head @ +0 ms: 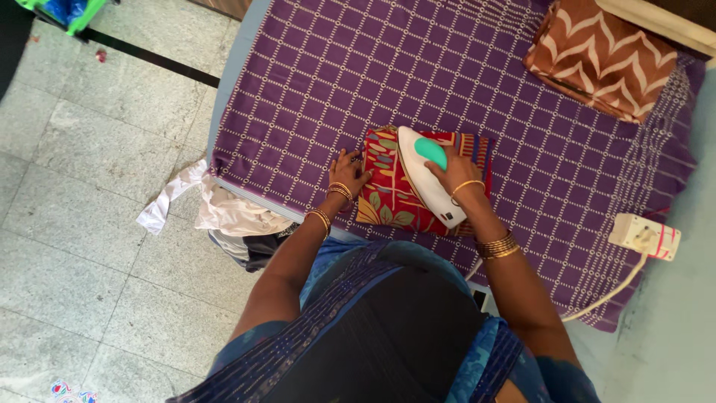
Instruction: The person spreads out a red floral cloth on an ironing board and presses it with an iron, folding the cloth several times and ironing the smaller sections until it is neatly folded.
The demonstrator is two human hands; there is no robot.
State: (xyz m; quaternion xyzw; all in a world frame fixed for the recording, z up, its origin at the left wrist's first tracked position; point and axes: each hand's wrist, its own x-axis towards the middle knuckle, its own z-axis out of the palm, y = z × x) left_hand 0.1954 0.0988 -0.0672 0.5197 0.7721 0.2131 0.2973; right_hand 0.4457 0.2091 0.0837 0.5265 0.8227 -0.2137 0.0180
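White iron (pixel 429 179) under right hand (pixel 455 173); left hand (pixel 347 173) presses red cloth (pixel 388 195).

The scene is lit evenly by soft, diffuse daylight; no harsh glare is seen. Only faint shadows are cast beside the purple checked cloth-covered bed (pixel 522 112) and onto the grey stone tiled floor (pixel 89 149). Focus is held sharp across the middle, while slight wide-angle bending is noticed toward the edges.
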